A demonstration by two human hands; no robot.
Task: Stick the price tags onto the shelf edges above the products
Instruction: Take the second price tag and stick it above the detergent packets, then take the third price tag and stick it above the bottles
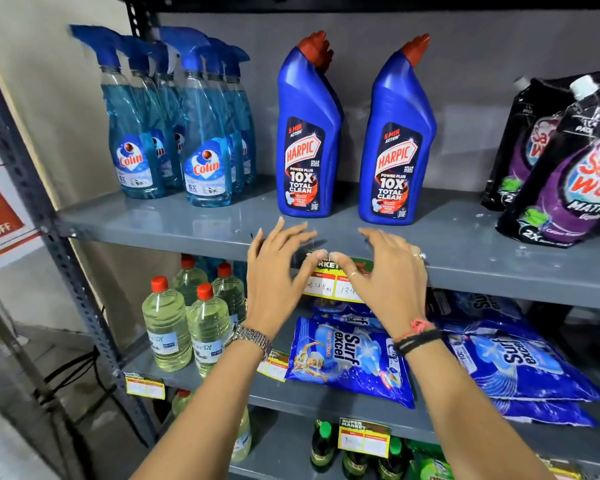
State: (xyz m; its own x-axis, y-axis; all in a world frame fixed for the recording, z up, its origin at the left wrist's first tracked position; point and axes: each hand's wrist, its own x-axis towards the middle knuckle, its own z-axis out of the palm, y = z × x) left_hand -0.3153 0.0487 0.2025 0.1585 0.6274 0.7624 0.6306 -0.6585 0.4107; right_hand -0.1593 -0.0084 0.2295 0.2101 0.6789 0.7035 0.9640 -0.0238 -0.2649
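A yellow, red and green price tag [329,285] lies against the front edge of the grey shelf [499,275], below two blue Harpic bottles [307,133] and above the Surf Excel packs [350,358]. My left hand [274,271] and my right hand [388,275] are both on it, thumbs pressing its top part and fingers spread over the shelf lip. The hands hide the tag's sides. More tags sit on lower shelf edges: one at the left [145,388] and one lower down [363,438]. Another tag [274,363] lies loose beside the Surf Excel pack.
Colin spray bottles [174,126] stand at the left of the upper shelf and dark Safewash pouches [568,161] at the right. Clear bottles with red caps [184,327] stand on the middle shelf. Green-capped bottles [323,445] fill the bottom shelf. A perforated steel upright [66,254] runs down the left.
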